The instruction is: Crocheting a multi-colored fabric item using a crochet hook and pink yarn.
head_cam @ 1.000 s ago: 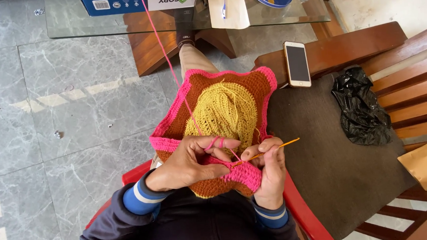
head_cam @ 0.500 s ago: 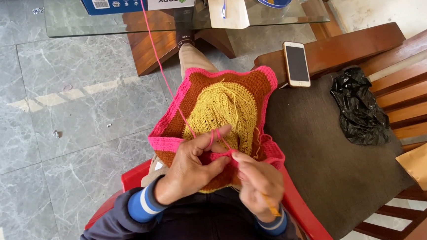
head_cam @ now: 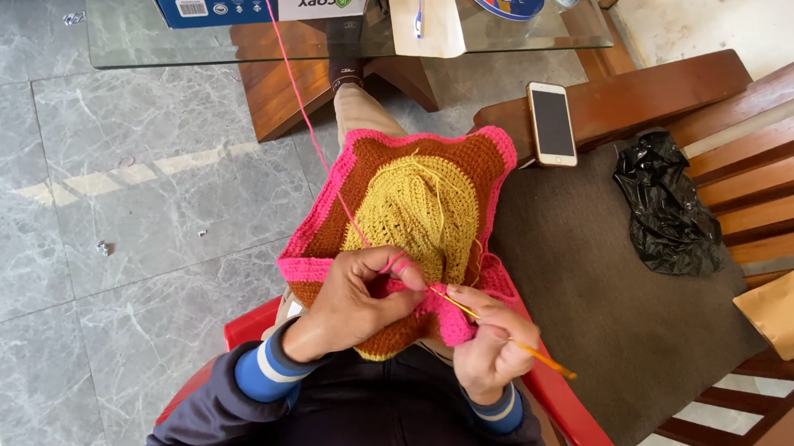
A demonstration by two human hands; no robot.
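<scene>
Head view: crocheted piece lies on the lap at centre. Left hand pinches its pink edge and pink yarn; right hand, at 5 o'clock, grips an orange crochet hook.
</scene>
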